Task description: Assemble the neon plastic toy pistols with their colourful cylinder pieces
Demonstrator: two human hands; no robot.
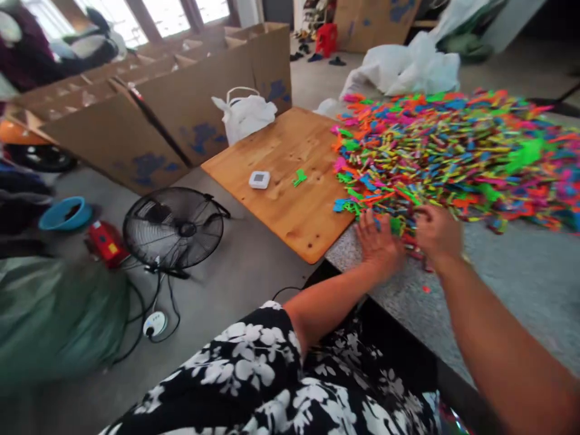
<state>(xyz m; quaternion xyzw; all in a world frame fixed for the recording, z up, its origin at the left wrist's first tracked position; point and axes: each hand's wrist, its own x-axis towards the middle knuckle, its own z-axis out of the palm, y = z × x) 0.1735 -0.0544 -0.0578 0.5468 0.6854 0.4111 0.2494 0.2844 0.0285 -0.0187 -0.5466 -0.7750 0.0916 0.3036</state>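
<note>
A large heap of small bright plastic pieces (435,151) in pink, green, orange, blue and yellow lies on a grey stone tabletop (507,272). At the heap's near left edge rests my left hand (379,244), palm down with fingers stretched apart, touching some pieces. Just to its right, my right hand (439,234) is curled, its thumb and fingers drawn together at the edge of the heap. Whatever is between those fingers is too blurred and small to name. A few reddish pieces (414,249) lie between the two hands.
Left of the heap, a wooden board (272,208) bears a white digital device (259,179) and a green plastic piece (299,177). A black fan (174,229), a power socket (154,324) and cables are on the floor. Behind stand divided cardboard boxes (217,90) and a white bag (249,118).
</note>
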